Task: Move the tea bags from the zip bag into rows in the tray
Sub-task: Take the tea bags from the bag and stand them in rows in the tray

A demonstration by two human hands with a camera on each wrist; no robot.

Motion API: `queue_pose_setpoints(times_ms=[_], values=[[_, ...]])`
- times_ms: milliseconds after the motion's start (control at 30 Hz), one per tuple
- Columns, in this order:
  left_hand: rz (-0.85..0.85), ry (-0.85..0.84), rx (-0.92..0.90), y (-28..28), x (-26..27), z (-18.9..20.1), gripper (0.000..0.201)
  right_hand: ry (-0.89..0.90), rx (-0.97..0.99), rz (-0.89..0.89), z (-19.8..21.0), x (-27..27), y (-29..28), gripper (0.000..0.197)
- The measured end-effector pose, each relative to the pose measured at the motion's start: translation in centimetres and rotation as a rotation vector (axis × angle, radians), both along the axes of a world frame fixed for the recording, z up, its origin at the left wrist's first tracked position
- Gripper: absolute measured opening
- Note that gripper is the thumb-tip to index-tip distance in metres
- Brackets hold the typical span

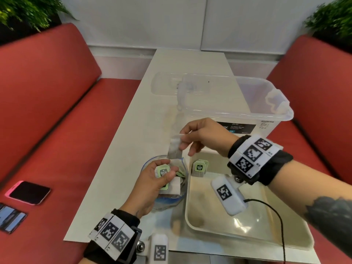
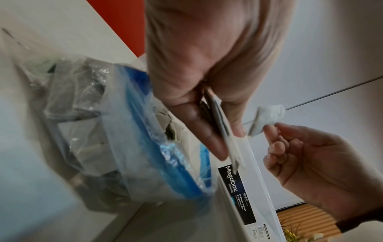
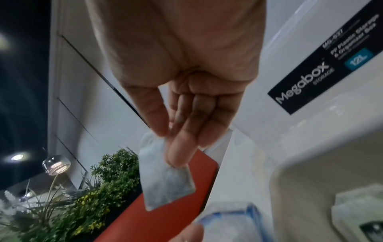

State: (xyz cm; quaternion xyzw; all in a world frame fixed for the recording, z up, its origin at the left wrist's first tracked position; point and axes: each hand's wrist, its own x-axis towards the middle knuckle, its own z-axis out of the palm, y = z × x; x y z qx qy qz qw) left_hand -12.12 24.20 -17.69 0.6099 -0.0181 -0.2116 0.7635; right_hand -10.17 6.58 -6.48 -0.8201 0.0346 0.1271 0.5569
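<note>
Red booth seats [image 1: 57, 115] on both sides, potted greenery [image 1: 28, 10] in the far corners. Long pale table [image 1: 133, 111] between them. At its far end, a clear storage box [image 1: 247, 103] with a black Megabox label, blocking the far side of the tray; clear lid [image 1: 171, 82] lying just left of it. Nearer, on the right, a cream tray [image 1: 219, 225] holding one green-tagged tea bag [image 1: 199, 167] in its far left corner. Touching the tray's left wall, an open zip bag [image 1: 167, 199] with blue seal, more tea bags inside. Above the bag mouth, left hand [image 1: 152, 185], thumb and fingers pinched on a tagged tea bag [image 1: 162, 171]. Higher up, right hand [image 1: 205, 136], thumb and forefinger pinching a plain tea bag [image 1: 175, 147] by its top edge, hanging free above the zip bag. Two phones [image 1: 28, 192] on the left seat.
</note>
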Motion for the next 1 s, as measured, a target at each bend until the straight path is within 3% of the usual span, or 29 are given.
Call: queue_pose_setpoints(times_ms=[133,233,367,433,567,767,1000], values=[[-0.004,0.0,0.004,0.0,0.0,0.1,0.026,0.028,-0.123,0.0,1.0,-0.1,-1.4,0.02],[-0.001,-0.002,0.004,0.0,-0.1,0.2,0.026,-0.045,-0.522,0.116,0.8,-0.2,-2.3,0.011],[0.016,0.012,0.002,0.0,-0.1,0.3,0.026,-0.077,-0.989,0.316,-0.1,-0.4,-3.0,0.035],[0.026,0.02,-0.001,0.0,0.0,0.3,0.027,-0.089,-1.108,0.385,-1.0,-0.5,-2.9,0.033],[0.036,0.023,-0.002,-0.1,0.0,0.3,0.028,-0.123,-1.148,0.412,-3.2,-0.5,-2.3,0.017],[0.052,0.036,0.002,-0.2,0.0,0.2,0.026,-0.084,-1.15,0.429,-6.4,-0.8,-2.1,0.035],[0.059,0.068,0.014,-0.2,-0.1,0.5,0.026,-0.124,-1.28,0.378,-8.0,-0.8,-2.1,0.026]])
